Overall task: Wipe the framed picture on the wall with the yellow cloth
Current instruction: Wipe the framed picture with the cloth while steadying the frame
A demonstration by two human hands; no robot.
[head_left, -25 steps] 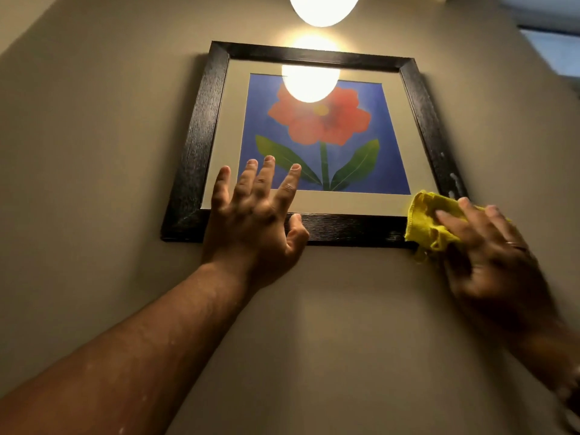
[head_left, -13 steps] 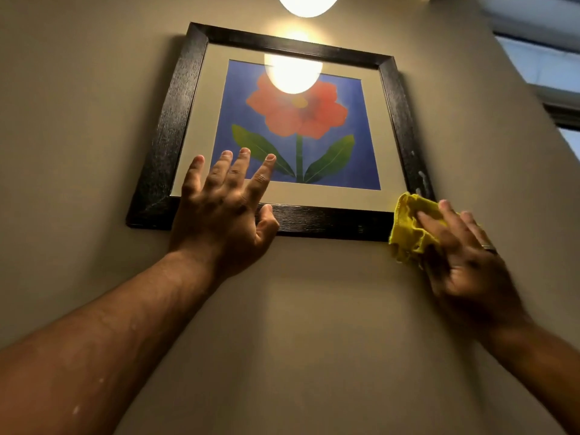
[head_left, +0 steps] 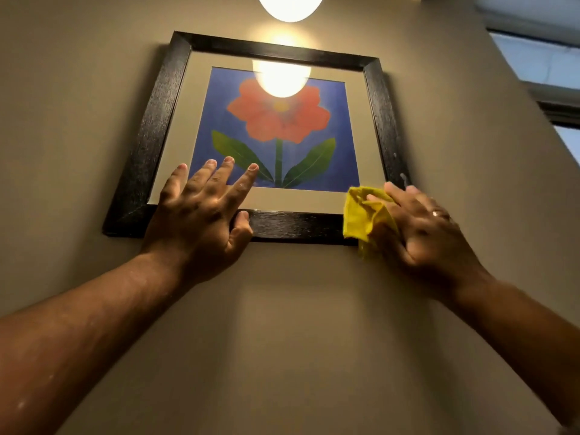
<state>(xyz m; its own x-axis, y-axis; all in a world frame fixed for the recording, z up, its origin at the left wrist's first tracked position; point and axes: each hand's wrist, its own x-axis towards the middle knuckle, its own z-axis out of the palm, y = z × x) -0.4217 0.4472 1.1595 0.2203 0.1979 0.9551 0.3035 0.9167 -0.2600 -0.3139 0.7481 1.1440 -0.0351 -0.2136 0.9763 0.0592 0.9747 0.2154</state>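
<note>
The framed picture hangs on a beige wall above me: black wooden frame, cream mat, a red flower with green leaves on blue. My left hand lies flat on its lower left part, fingers spread over the mat and thumb on the bottom rail. My right hand presses the crumpled yellow cloth against the frame's lower right corner. A ring shows on that hand. The cloth covers that corner and hangs slightly below the bottom rail.
A glowing lamp hangs above the frame and its bright reflection sits on the glass. A window shows at the upper right beyond the wall's edge. Bare wall spreads below the frame.
The view has shifted, so the frame sits differently in the image. My right hand with the cloth has slid up and left onto the lower right corner. My left hand stays flat on the frame.
</note>
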